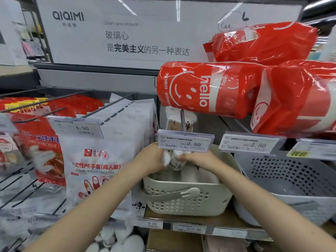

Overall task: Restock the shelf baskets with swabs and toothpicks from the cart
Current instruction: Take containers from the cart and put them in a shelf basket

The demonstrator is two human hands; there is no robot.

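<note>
Where the shelf edge (pixel 209 229) runs across the bottom with its blurred price strips, both forearms reach in over it to the cream basket (pixel 183 199), a perforated tub with a handle folded down across its front wall. The basket stands at the front of the shelf, with hanging glove packs (pixel 96 166) close on its left and a grey basket (pixel 291 180) just beside it on the right, so the only free way in is from above and in front. Inside the cream basket lie white swab packs (pixel 189 174), upright along the right side. Above its rim the left hand (pixel 151 157) and right hand (pixel 198 159) meet, fingers curled round a small bundle of white packs (pixel 173 157), which they hold directly under a price tag (pixel 185 141) reading 2.50. That tag overhangs the basket's rear half and narrows the opening. A second tag (pixel 249 144), also 2.50, hangs over the grey basket, whose contents cannot be seen. Behind the first tag hang toothpick packs (pixel 174 122). A tag at the left reads 4.90, and the glove pack beneath it reads "PE". Higher up, red packs (pixel 209 88) marked "hello" lie stacked, and a white sign (pixel 127 33) behind reads "QIQIMI" and "Quality glass products".
</note>
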